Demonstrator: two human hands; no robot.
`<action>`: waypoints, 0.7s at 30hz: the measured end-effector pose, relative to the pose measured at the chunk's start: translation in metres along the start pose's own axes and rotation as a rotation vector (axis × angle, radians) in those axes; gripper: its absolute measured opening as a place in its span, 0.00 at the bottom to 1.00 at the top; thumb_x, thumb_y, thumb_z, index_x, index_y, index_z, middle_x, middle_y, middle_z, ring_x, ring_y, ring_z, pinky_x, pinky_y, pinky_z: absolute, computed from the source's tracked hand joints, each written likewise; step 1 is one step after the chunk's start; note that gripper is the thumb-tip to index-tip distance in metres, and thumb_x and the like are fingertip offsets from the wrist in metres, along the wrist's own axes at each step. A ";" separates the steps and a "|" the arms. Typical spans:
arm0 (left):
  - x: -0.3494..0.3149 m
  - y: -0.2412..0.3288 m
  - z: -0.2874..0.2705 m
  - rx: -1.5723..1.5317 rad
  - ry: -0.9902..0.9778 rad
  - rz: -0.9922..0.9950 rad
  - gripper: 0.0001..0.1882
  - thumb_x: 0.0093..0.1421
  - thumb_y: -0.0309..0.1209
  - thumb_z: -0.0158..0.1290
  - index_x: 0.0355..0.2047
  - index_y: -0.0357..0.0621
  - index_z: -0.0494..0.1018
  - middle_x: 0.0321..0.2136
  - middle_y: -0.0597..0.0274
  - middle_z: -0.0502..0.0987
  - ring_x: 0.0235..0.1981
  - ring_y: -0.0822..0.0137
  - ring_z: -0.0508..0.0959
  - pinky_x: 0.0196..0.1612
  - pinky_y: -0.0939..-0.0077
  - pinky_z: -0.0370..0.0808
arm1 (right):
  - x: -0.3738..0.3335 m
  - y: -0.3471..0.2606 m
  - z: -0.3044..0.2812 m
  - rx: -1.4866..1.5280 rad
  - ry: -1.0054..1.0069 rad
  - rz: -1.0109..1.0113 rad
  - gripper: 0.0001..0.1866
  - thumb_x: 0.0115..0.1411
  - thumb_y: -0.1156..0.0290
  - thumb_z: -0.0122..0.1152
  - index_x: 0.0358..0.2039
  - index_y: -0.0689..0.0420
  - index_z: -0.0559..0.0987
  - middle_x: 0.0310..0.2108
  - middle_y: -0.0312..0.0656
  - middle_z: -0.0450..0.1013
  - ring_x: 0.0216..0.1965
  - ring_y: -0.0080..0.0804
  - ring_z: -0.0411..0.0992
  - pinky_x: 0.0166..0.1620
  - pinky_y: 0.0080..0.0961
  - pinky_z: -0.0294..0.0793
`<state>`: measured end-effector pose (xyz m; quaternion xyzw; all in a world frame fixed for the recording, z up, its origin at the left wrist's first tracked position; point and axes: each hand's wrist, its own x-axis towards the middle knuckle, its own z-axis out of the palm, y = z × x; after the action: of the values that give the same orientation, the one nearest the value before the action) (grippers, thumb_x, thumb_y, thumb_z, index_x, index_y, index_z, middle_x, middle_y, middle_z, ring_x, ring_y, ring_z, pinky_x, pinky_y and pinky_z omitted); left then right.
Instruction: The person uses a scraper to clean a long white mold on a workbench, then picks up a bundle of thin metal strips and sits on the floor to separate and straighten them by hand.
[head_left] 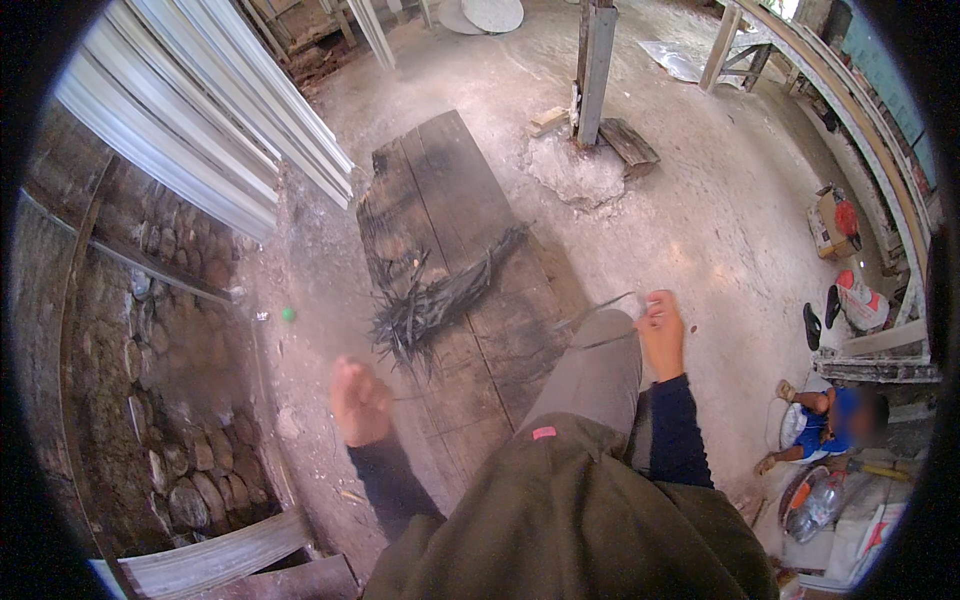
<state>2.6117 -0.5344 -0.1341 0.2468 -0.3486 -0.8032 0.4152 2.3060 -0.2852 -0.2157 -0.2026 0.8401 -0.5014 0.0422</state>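
Note:
A bundle of dark, flat, frayed strips (445, 295) lies across the worn wooden bench (445, 190) in front of me. My right hand (661, 330) is above the floor just beyond my knee, thumb and fingers pinched on a thin dark strip (612, 300) that runs back over my grey trouser leg. Off the bench's left edge is my left hand (362, 400), smeared by motion, with its fingers curled. A faint thin line shows beside it, but what it holds is too blurred to make out.
A post (592, 75) on a rough concrete footing stands ahead, with a wooden block (628, 145) beside it. Long white corrugated sheets (200, 110) lean at the left above a stone wall (200, 480). Another person (830, 420) in blue sits at the right near dark slippers (822, 315).

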 end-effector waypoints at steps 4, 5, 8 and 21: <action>0.022 0.018 -0.024 0.448 0.136 0.171 0.05 0.56 0.31 0.44 0.32 0.45 0.65 0.17 0.75 0.61 0.18 0.83 0.61 0.21 0.88 0.59 | 0.018 0.023 -0.052 0.214 0.245 0.182 0.11 0.45 0.83 0.46 0.32 0.58 0.66 0.20 0.36 0.62 0.22 0.23 0.68 0.23 0.17 0.68; 0.029 0.019 -0.027 0.565 0.144 0.182 0.06 0.56 0.32 0.44 0.32 0.44 0.65 0.19 0.75 0.63 0.19 0.83 0.62 0.22 0.88 0.60 | 0.020 0.020 -0.061 0.249 0.263 0.193 0.11 0.45 0.83 0.46 0.32 0.59 0.66 0.20 0.36 0.62 0.22 0.23 0.68 0.23 0.16 0.68; 0.071 -0.016 -0.023 1.143 0.004 0.324 0.11 0.53 0.33 0.49 0.31 0.37 0.70 0.27 0.61 0.73 0.30 0.71 0.71 0.33 0.78 0.67 | 0.020 0.015 -0.064 0.309 0.275 0.196 0.12 0.46 0.83 0.45 0.34 0.60 0.67 0.23 0.37 0.63 0.21 0.22 0.68 0.23 0.16 0.69; 0.117 -0.144 -0.004 1.257 -0.266 0.601 0.27 0.50 0.37 0.49 0.51 0.48 0.59 0.49 0.53 0.61 0.51 0.56 0.59 0.53 0.57 0.48 | -0.020 -0.067 0.007 0.194 -0.399 -0.023 0.09 0.49 0.79 0.47 0.33 0.59 0.72 0.29 0.41 0.66 0.25 0.28 0.69 0.29 0.21 0.70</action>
<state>2.4807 -0.5745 -0.2593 0.2327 -0.8469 -0.3238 0.3519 2.3459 -0.3110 -0.1637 -0.3024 0.7605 -0.5304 0.2210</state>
